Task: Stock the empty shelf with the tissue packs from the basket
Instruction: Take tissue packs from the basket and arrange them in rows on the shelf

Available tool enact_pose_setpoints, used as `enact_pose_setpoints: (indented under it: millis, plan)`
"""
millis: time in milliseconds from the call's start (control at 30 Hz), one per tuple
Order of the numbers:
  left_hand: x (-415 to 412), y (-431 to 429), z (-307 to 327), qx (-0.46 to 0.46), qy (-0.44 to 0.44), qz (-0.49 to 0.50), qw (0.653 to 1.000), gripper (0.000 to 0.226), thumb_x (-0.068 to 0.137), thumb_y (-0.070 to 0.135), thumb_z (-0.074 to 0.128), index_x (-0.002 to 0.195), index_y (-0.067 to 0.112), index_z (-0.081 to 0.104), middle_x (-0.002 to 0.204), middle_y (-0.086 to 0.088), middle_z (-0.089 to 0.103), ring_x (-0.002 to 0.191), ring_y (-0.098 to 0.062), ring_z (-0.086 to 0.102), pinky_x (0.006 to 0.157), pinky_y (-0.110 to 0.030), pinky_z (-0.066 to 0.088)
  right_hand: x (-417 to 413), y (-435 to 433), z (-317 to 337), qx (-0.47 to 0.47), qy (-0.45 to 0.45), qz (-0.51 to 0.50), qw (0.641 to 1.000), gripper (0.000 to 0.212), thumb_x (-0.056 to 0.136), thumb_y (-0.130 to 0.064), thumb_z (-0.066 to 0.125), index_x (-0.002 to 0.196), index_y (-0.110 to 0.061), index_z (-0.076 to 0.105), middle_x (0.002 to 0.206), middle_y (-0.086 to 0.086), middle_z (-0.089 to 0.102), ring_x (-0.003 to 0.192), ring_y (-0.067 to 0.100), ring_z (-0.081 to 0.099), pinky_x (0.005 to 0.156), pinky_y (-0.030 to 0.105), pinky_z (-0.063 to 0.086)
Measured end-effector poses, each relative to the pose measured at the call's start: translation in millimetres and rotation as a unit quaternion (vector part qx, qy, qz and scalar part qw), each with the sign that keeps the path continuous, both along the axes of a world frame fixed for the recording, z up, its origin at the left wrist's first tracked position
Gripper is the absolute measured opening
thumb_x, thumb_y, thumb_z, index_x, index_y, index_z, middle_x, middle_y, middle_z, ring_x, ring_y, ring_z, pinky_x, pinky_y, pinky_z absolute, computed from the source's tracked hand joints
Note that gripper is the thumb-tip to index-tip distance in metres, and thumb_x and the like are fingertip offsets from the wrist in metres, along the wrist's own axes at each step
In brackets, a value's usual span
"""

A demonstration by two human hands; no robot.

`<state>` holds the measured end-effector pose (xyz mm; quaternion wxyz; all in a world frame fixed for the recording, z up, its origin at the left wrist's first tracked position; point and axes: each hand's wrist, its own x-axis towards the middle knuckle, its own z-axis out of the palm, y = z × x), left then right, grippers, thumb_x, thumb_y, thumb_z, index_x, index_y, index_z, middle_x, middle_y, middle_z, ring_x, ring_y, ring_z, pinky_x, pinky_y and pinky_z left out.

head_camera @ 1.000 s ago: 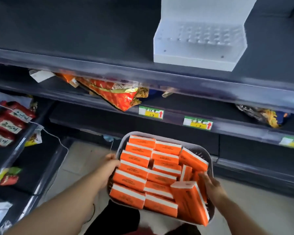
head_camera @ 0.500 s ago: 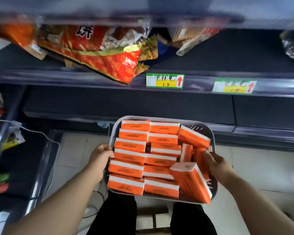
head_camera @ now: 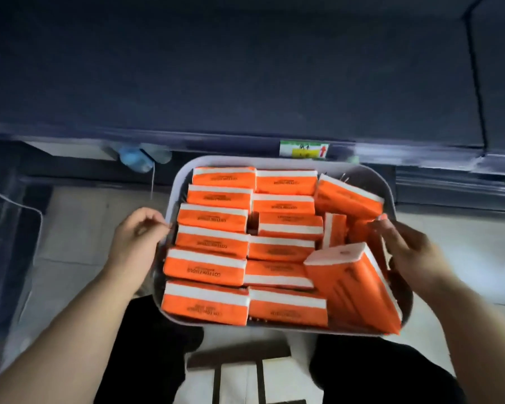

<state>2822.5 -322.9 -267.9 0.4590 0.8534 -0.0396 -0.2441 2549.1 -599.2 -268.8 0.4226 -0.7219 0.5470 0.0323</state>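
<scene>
A grey basket [head_camera: 184, 182] holds several orange-and-white tissue packs [head_camera: 213, 242] laid in rows, with one pack [head_camera: 353, 287] tilted on end at the right. My left hand [head_camera: 137, 234] grips the basket's left rim. My right hand [head_camera: 405, 246] grips the right rim beside the upright packs. Just beyond the basket lies a dark, bare shelf [head_camera: 245, 83] with a yellow-green price tag [head_camera: 303, 149] on its front edge.
A vertical divider [head_camera: 477, 68] splits the shelf at the right. Another shelf unit [head_camera: 9, 243] stands at the left. A blue clip with a cord [head_camera: 134, 158] hangs under the shelf edge. My dark trousers [head_camera: 146, 360] and a pale tiled floor [head_camera: 79, 228] are below.
The view dropped from the snack shelves to a lower bare shelf. The basket came down with both hands still on its rims and now sits right in front of that shelf's edge.
</scene>
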Motion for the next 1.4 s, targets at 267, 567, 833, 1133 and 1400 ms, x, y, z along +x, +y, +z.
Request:
enact_pose_setpoints:
  millis: [267, 567, 833, 1133, 1400]
  plan:
    - [8.4, 10.2, -67.2, -0.041, -0.056, -0.087, 0.994, 0.034, 0.072, -0.001, 0.066, 0.067, 0.032, 0.066, 0.067, 0.012, 0.065, 0.063, 0.001, 0.056, 0.067, -0.022, 0.042, -0.2, 24.1, -64.1, -0.052, -0.076, -0.001, 0.996, 0.07, 0.059, -0.094, 0.028, 0.091, -0.044, 0.065, 0.056, -0.02, 0.058, 0.05, 0.012, 0.052, 0.051, 0.023, 0.044]
    - [-8.2, 17.9, -88.0, -0.081, -0.095, -0.093, 0.988, 0.021, 0.089, 0.008, 0.056, 0.084, 0.027, 0.064, 0.085, 0.008, 0.064, 0.08, -0.01, 0.056, 0.073, -0.026, 0.042, -5.2, 40.1, -73.5, -0.121, -0.013, 0.042, 0.992, 0.059, 0.086, -0.068, 0.028, 0.109, -0.025, 0.062, 0.105, 0.014, 0.067, 0.098, 0.033, 0.06, 0.083, 0.037, 0.042]
    - [-17.2, 17.6, -89.7, -0.03, -0.109, -0.102, 0.988, 0.016, 0.097, 0.029, 0.046, 0.104, 0.029, 0.061, 0.107, 0.001, 0.064, 0.095, -0.018, 0.058, 0.077, -0.03, 0.043, -19.5, 61.4, -39.9, -0.087, -0.057, 0.06, 0.993, 0.063, 0.087, -0.066, 0.025, 0.117, -0.023, 0.062, 0.113, 0.009, 0.064, 0.104, 0.026, 0.059, 0.095, 0.04, 0.043]
    - [10.8, 1.9, -68.3, 0.208, -0.178, -0.316, 0.909, 0.015, 0.092, 0.024, 0.054, 0.103, 0.033, 0.053, 0.1, 0.001, 0.062, 0.088, -0.02, 0.059, 0.071, -0.03, 0.039, -17.4, 52.8, -49.8, -0.125, -0.011, 0.088, 0.988, 0.064, 0.074, -0.071, 0.026, 0.084, -0.022, 0.066, 0.078, 0.002, 0.066, 0.071, 0.017, 0.064, 0.065, 0.031, 0.048]
    - [13.0, 8.8, -83.4, 0.088, -0.106, -0.254, 0.957, 0.024, 0.09, 0.018, 0.058, 0.086, 0.041, 0.055, 0.114, -0.002, 0.06, 0.105, -0.019, 0.056, 0.093, -0.036, 0.042, 2.5, 25.3, -74.7, -0.124, -0.016, 0.075, 0.989, 0.028, 0.09, -0.053, 0.043, 0.096, -0.035, 0.063, 0.091, 0.0, 0.067, 0.084, 0.02, 0.064, 0.079, 0.039, 0.054]
